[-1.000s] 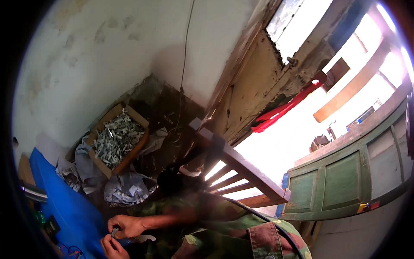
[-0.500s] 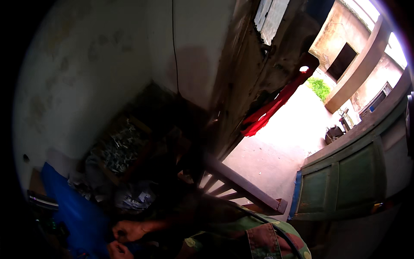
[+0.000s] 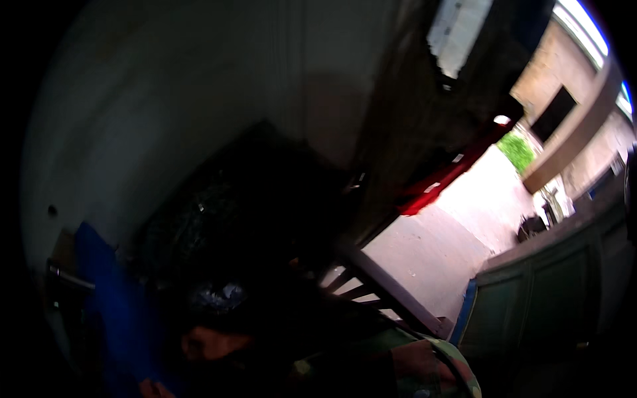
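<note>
My right hand (image 3: 206, 343) is low in the picture, reaching in from my camouflage-clad body (image 3: 418, 368) over the blue surface (image 3: 116, 298). Its fingers are dim and blurred, so what they hold cannot be made out. My left hand (image 3: 154, 389) shows only as a small patch at the bottom edge, beside the blue surface and below my right hand; its grip is hidden in the dark.
The shredded-paper box (image 3: 189, 225) and bags (image 3: 219, 298) lie in deep shadow by the wall. A wooden slatted piece (image 3: 385, 292), a red cloth (image 3: 434, 182) and a green panel door (image 3: 524, 298) border the bright doorway onto a paved yard (image 3: 424, 259).
The room looks far darker. The doorway and surroundings have shifted rightward in view. My hands have drawn apart, the left sinking toward the bottom edge; the small dark object between them is no longer visible.
</note>
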`<act>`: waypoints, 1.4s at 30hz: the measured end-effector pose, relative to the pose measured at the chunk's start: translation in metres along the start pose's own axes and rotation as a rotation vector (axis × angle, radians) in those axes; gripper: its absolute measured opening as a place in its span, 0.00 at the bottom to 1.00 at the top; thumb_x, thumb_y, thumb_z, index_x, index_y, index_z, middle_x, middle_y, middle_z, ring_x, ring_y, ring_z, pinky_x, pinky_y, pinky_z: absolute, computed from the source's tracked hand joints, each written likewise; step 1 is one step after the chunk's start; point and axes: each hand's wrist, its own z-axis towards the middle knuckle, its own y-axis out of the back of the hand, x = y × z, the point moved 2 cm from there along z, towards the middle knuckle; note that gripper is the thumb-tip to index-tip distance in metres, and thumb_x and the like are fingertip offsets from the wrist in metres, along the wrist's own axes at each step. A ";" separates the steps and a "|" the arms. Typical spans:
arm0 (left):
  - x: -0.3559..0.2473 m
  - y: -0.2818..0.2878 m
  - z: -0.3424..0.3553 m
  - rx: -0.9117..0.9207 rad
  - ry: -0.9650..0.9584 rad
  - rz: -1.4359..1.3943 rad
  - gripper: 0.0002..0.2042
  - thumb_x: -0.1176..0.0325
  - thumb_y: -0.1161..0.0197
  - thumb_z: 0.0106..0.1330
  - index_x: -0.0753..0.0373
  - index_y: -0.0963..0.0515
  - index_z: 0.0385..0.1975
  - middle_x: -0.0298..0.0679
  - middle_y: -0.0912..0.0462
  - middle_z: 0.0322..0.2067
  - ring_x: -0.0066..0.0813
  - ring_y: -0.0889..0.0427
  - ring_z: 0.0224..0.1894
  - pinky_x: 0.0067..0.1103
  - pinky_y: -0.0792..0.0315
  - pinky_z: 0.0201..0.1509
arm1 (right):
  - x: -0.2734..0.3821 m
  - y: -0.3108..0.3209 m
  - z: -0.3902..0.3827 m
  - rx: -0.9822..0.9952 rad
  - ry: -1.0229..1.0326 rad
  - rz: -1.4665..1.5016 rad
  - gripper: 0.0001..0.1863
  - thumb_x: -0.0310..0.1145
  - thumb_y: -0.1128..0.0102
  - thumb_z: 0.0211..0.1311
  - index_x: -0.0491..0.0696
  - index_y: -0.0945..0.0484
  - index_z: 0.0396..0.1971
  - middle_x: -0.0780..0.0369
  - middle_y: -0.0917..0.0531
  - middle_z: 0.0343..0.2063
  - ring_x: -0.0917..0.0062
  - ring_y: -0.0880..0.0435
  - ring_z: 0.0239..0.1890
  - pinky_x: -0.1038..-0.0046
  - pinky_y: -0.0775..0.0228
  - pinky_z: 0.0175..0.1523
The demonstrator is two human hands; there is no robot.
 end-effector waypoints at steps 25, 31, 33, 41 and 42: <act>0.017 -0.067 -0.048 0.129 0.743 -1.242 0.10 0.69 0.36 0.69 0.71 0.17 0.41 0.35 0.15 0.31 0.14 0.26 0.27 0.14 0.32 0.30 | 0.002 -0.057 0.028 0.174 -0.731 0.691 0.19 0.33 0.46 0.74 0.43 0.27 0.60 0.64 0.18 0.39 0.84 0.21 0.35 0.79 0.28 0.36; 0.029 -0.082 -0.063 0.036 0.839 -1.410 0.09 0.69 0.37 0.70 0.68 0.17 0.40 0.33 0.17 0.29 0.12 0.28 0.25 0.13 0.34 0.27 | -0.010 -0.063 0.028 0.204 -0.782 0.642 0.16 0.31 0.46 0.74 0.43 0.24 0.57 0.65 0.17 0.42 0.86 0.22 0.34 0.83 0.31 0.35; 0.029 -0.083 -0.064 0.020 0.829 -1.381 0.08 0.70 0.37 0.70 0.68 0.17 0.40 0.32 0.17 0.29 0.12 0.27 0.25 0.12 0.34 0.28 | -0.015 -0.062 0.028 0.191 -0.805 0.613 0.15 0.32 0.45 0.74 0.44 0.24 0.56 0.65 0.17 0.42 0.86 0.22 0.34 0.83 0.31 0.35; 0.006 -0.078 -0.056 -0.140 0.424 -0.697 0.07 0.77 0.34 0.64 0.67 0.17 0.40 0.37 0.18 0.33 0.20 0.21 0.28 0.15 0.30 0.29 | -0.024 -0.065 0.032 0.118 -0.790 0.605 0.15 0.33 0.45 0.74 0.45 0.22 0.55 0.68 0.18 0.34 0.87 0.23 0.32 0.84 0.32 0.35; 0.002 -0.079 -0.057 -0.145 0.401 -0.643 0.10 0.79 0.33 0.62 0.65 0.17 0.42 0.39 0.19 0.32 0.23 0.20 0.28 0.17 0.29 0.29 | -0.022 -0.067 0.033 0.098 -0.797 0.598 0.15 0.33 0.45 0.74 0.45 0.22 0.55 0.69 0.18 0.33 0.88 0.23 0.32 0.84 0.32 0.35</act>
